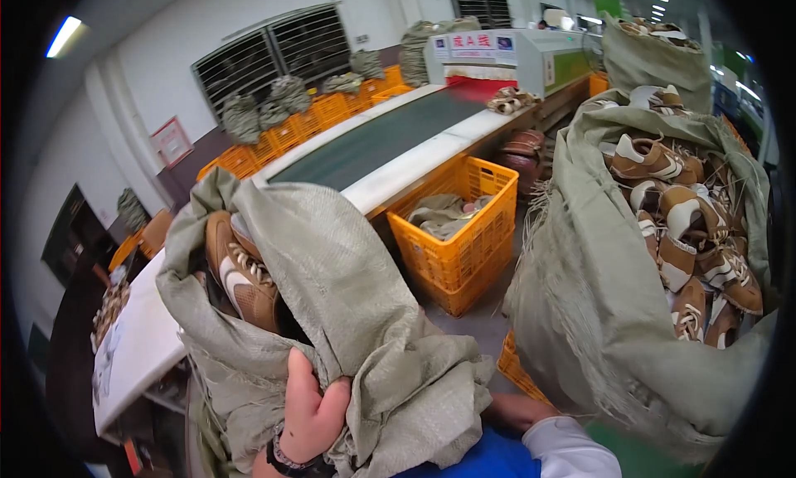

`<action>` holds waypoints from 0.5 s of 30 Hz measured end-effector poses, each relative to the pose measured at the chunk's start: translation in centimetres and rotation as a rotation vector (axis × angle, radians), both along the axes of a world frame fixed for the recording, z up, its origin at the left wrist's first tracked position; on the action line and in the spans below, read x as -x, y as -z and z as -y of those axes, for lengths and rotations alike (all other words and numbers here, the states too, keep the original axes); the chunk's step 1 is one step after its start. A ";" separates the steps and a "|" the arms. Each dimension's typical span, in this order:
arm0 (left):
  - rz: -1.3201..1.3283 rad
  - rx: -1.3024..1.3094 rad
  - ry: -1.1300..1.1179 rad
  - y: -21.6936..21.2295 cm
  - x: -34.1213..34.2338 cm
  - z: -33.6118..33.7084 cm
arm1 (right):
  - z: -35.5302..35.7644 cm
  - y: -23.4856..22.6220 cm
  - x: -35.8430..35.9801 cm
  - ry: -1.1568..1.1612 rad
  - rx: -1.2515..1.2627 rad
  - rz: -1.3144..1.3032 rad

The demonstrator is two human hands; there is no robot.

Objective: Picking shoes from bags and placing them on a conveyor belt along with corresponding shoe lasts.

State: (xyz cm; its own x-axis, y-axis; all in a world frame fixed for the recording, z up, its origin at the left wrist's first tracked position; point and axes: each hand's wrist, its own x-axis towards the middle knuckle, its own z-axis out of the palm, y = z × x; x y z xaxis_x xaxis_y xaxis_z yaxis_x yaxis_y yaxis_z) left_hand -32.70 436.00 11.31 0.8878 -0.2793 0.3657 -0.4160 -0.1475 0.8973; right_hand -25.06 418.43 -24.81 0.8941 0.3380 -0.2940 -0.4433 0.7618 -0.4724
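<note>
My left hand (313,412) grips the folded rim of a grey-green woven sack (332,254), with a dark band and a bracelet at its wrist. The sack stands tilted close in front of me, its mouth partly folded over. Inside the opening shows a brown sneaker (245,275) with white laces and a pale side stripe; more of the contents is hidden in shadow. On the sack's right side, my right hand (512,411) reaches behind the cloth. Only its back and wrist show beside a pale sleeve, and its fingers are hidden.
A large woven sack (572,279) full of brown sneakers stands at my right. Beyond, an orange crate (464,246) holding cloth stands beside a green conveyor belt (398,134). A white table (137,341) is at the left. Several orange crates (332,109) line the wall.
</note>
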 end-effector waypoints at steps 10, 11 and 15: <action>0.301 -0.186 0.560 -1.5 -23.9 8.7 | 14.3 6.7 -11.2 0.337 0.081 -0.046; 0.285 -0.192 0.622 -1.0 -27.1 10.7 | 17.1 7.5 -11.7 0.368 0.090 -0.054; -0.063 -0.231 0.695 -1.4 -38.5 17.9 | 22.6 5.7 -23.3 0.483 0.108 -0.106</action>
State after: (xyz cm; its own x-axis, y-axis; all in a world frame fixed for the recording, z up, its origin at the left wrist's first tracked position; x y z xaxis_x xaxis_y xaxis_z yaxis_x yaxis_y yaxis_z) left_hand 5.84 418.05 12.72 0.4952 -0.8492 0.1834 -0.4307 -0.0567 0.9007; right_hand -1.80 395.88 -30.47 0.9040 -0.1440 -0.4025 -0.1028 0.8408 -0.5315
